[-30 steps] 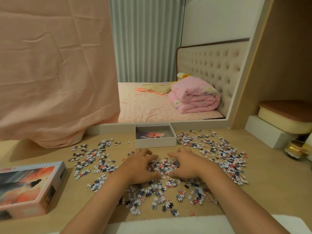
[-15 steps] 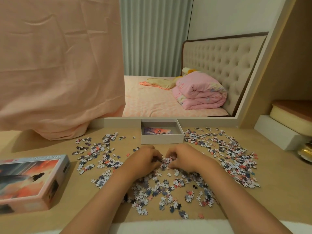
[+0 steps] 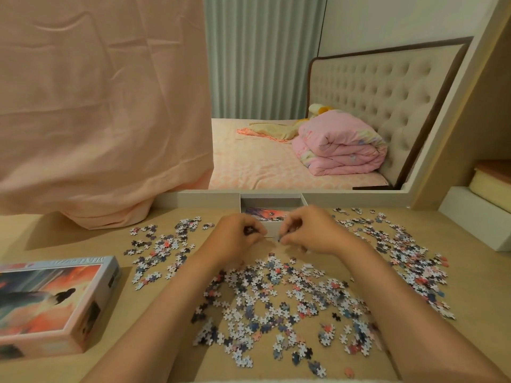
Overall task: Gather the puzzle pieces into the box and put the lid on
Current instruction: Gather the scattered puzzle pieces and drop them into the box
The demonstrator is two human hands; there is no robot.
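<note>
1. Carrying: our left hand (image 3: 237, 239) and right hand (image 3: 309, 233) are curled closed on puzzle pieces (image 3: 276, 299), just before the box (image 3: 272, 201).
2. We should clear the near wall before releasing.
3. Lid (image 3: 55, 302) lies far left.

lettering on the lid (image 3: 52, 302) edge, upside down, too blurred to read

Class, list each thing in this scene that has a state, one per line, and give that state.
Box: open, a picture sheet inside.
Lid: off, lying on the table's left.
Puzzle pieces: mostly loose on the table.
Left hand: closed on pieces.
Right hand: closed on pieces.
Quilt: folded on the bed.
</note>
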